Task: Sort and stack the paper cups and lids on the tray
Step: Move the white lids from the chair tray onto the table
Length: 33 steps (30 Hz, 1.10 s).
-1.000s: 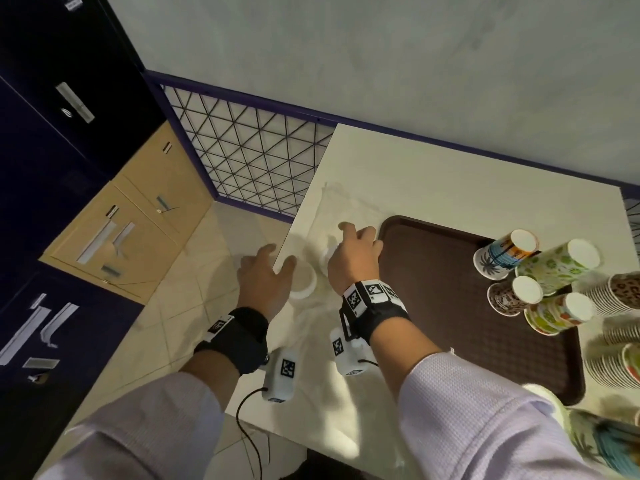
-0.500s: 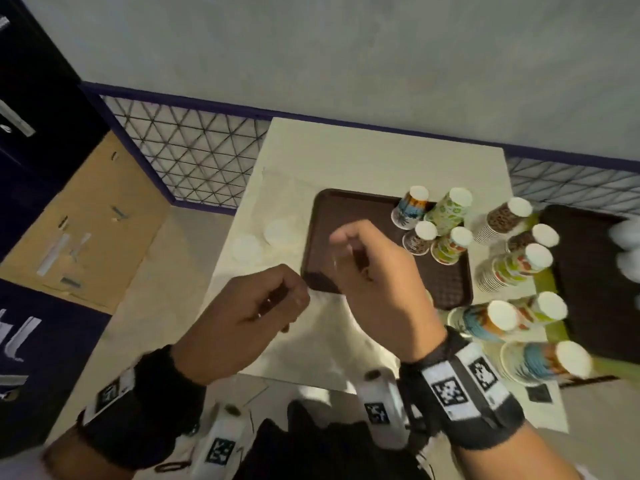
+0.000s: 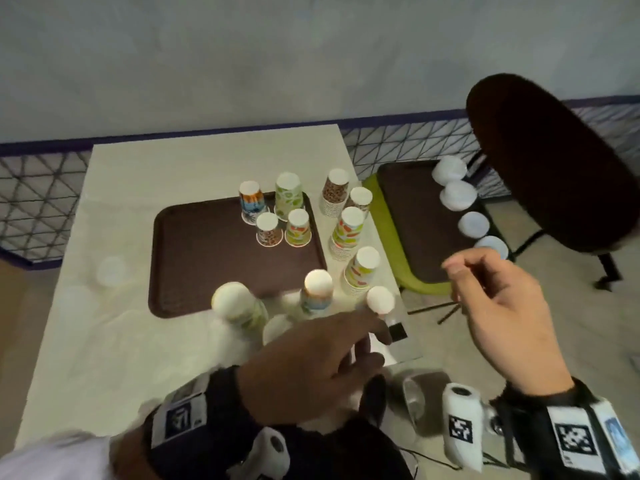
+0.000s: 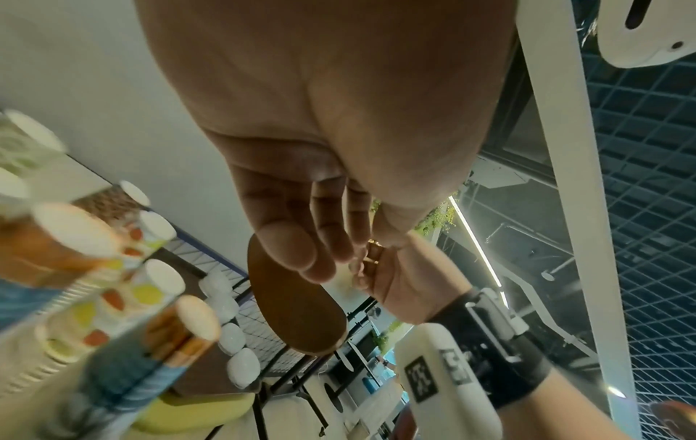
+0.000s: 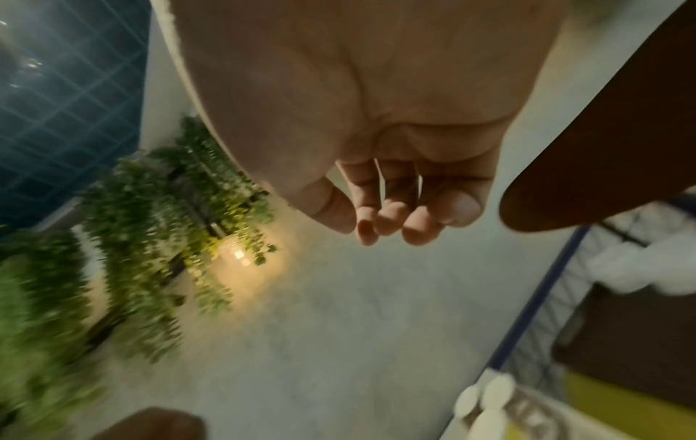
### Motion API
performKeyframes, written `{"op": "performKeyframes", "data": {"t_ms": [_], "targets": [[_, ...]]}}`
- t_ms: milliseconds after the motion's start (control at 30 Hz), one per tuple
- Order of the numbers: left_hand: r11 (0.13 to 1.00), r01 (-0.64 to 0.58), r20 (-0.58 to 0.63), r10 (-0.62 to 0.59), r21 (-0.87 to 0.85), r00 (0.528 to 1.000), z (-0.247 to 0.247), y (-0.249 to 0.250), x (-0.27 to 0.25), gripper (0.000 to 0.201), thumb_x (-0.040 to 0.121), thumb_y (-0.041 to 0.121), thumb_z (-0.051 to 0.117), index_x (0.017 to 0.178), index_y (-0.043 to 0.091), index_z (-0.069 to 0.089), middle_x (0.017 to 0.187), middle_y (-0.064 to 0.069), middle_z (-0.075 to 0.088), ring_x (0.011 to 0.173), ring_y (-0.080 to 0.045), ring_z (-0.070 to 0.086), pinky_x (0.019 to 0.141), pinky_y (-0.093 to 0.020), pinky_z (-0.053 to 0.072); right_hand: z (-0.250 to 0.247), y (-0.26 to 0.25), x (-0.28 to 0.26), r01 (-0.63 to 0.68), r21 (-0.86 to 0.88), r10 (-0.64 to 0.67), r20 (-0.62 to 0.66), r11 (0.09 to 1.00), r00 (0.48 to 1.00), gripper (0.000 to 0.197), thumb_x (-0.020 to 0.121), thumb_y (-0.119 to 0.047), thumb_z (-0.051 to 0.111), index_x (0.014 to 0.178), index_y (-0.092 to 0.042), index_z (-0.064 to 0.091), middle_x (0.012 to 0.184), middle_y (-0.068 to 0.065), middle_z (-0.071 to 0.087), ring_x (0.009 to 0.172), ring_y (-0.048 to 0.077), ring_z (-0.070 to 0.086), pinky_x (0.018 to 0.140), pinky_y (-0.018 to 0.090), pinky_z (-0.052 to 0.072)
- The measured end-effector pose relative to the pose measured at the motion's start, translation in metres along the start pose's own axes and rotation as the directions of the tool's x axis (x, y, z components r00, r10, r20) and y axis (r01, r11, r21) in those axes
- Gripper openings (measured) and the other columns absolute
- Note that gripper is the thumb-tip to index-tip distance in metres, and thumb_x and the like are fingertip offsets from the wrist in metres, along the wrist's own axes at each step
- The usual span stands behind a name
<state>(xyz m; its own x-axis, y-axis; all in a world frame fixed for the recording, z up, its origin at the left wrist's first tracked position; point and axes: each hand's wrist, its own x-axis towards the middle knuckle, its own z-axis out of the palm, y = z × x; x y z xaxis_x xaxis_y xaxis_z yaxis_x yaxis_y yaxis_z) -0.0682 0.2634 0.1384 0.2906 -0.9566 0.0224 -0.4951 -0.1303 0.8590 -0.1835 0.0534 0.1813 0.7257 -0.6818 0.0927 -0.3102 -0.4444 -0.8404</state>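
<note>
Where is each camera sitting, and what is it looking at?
Head: worn on the head, looking down at the table, the brown tray of upturned paper cups, and both hands.
Left wrist: under the left hand, looking along its relaxed fingers at blurred cup stacks; the right hand shows too.
Right wrist: under the right hand, looking at a wall and blurred green plants.
Shared: head and left wrist both show the white lids beside the table.

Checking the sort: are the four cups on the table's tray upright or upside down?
Upside down: the four cups on the tray show closed white bases upward.
</note>
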Motion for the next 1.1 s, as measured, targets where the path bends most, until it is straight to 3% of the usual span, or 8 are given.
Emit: {"op": "performKeyframes", "data": {"t_ms": [233, 333, 500, 633, 700, 767, 900, 1100], "targets": [[0.992, 0.112, -0.102, -0.119, -0.063, 0.988, 0.094, 0.026, 0.141, 0.027, 0.1, 0.039, 0.062, 0.126, 0.038, 0.054, 0.103, 0.013, 0.059, 0.082, -0.013, 0.064, 0.068, -0.026, 0.053, -0.092, 0.176, 0.104, -0.16, -0.111, 0.15, -0.093, 0.981, 0.984, 0.008, 0.093, -0.029, 0.055, 0.099, -0.029, 0.061, 0.087, 0.003, 0.061, 0.071, 0.015, 0.058, 0.065, 0.036, 0.051], [0.981, 0.17, -0.161, -0.183, -0.089, 0.97, 0.136, 0.018, 0.206, 0.031, 0.098, 0.039, 0.062, 0.127, 0.035, 0.054, 0.106, 0.013, 0.057, 0.078, -0.013, 0.063, 0.068, -0.028, 0.053, -0.114, 0.241, 0.149, -0.2, -0.289, 0.191, -0.058, 0.936, 0.98, 0.019, 0.093, -0.02, 0.061, 0.112, -0.02, 0.063, 0.105, 0.005, 0.062, 0.088, 0.02, 0.059, 0.068, 0.022, 0.04], [0.924, 0.32, -0.221, -0.364, -0.211, 0.905, 0.197, -0.016, 0.296, 0.039, 0.096, 0.032, 0.067, 0.132, 0.035, 0.053, 0.116, 0.009, 0.054, 0.094, -0.013, 0.067, 0.08, -0.024, 0.054, -0.128, 0.309, 0.208, -0.275, -0.359, 0.306, 0.031, 0.892, 0.952, 0.028, 0.092, -0.013, 0.059, 0.12, -0.013, 0.059, 0.117, 0.013, 0.06, 0.107, 0.033, 0.057, 0.081, 0.028, 0.035], [0.836, 0.486, -0.185, -0.536, -0.255, 0.824, 0.219, -0.041, 0.345, 0.047, 0.099, 0.034, 0.064, 0.143, 0.032, 0.047, 0.128, 0.003, 0.051, 0.109, -0.018, 0.064, 0.091, -0.036, 0.058, -0.121, 0.346, 0.239, -0.281, -0.443, 0.382, 0.155, 0.851, 0.911, 0.043, 0.094, -0.016, 0.057, 0.137, -0.015, 0.05, 0.137, 0.016, 0.048, 0.128, 0.036, 0.047, 0.106, 0.042, 0.04], [0.801, 0.546, -0.174, -0.591, -0.246, 0.788, 0.225, -0.052, 0.363, 0.05, 0.1, 0.036, 0.062, 0.146, 0.031, 0.044, 0.131, -0.001, 0.052, 0.112, -0.019, 0.06, 0.092, -0.035, 0.054, -0.114, 0.362, 0.249, -0.243, -0.526, 0.384, 0.178, 0.815, 0.906, 0.048, 0.094, -0.017, 0.055, 0.142, -0.016, 0.047, 0.14, 0.016, 0.045, 0.134, 0.04, 0.042, 0.12, 0.052, 0.022], [0.765, 0.591, -0.172, -0.638, -0.256, 0.751, 0.229, -0.064, 0.375, 0.052, 0.1, 0.035, 0.063, 0.147, 0.029, 0.044, 0.133, -0.004, 0.053, 0.113, -0.021, 0.058, 0.087, -0.032, 0.052, -0.107, 0.373, 0.257, -0.213, -0.606, 0.403, 0.196, 0.767, 0.894, 0.051, 0.096, -0.018, 0.053, 0.146, -0.017, 0.043, 0.143, 0.017, 0.043, 0.134, 0.043, 0.04, 0.119, 0.052, 0.01], [0.711, 0.657, -0.143, -0.699, -0.253, 0.701, 0.232, -0.08, 0.392, 0.053, 0.101, 0.035, 0.061, 0.15, 0.025, 0.041, 0.136, -0.008, 0.052, 0.114, -0.023, 0.059, 0.098, -0.039, 0.054, -0.099, 0.385, 0.266, -0.186, -0.672, 0.443, 0.233, 0.717, 0.866, 0.053, 0.1, -0.018, 0.048, 0.152, -0.016, 0.034, 0.147, 0.017, 0.038, 0.131, 0.045, 0.039, 0.109, 0.05, 0.032], [0.691, 0.703, -0.106, -0.722, -0.168, 0.684, 0.234, -0.086, 0.403, 0.058, 0.103, 0.036, 0.058, 0.154, 0.017, 0.037, 0.139, -0.015, 0.053, 0.121, -0.026, 0.057, 0.091, -0.025, 0.038, -0.093, 0.393, 0.268, -0.154, -0.662, 0.444, 0.296, 0.734, 0.846, 0.052, 0.101, -0.018, 0.049, 0.15, -0.011, 0.031, 0.146, 0.021, 0.042, 0.131, 0.043, 0.042, 0.109, 0.046, 0.032]]}}
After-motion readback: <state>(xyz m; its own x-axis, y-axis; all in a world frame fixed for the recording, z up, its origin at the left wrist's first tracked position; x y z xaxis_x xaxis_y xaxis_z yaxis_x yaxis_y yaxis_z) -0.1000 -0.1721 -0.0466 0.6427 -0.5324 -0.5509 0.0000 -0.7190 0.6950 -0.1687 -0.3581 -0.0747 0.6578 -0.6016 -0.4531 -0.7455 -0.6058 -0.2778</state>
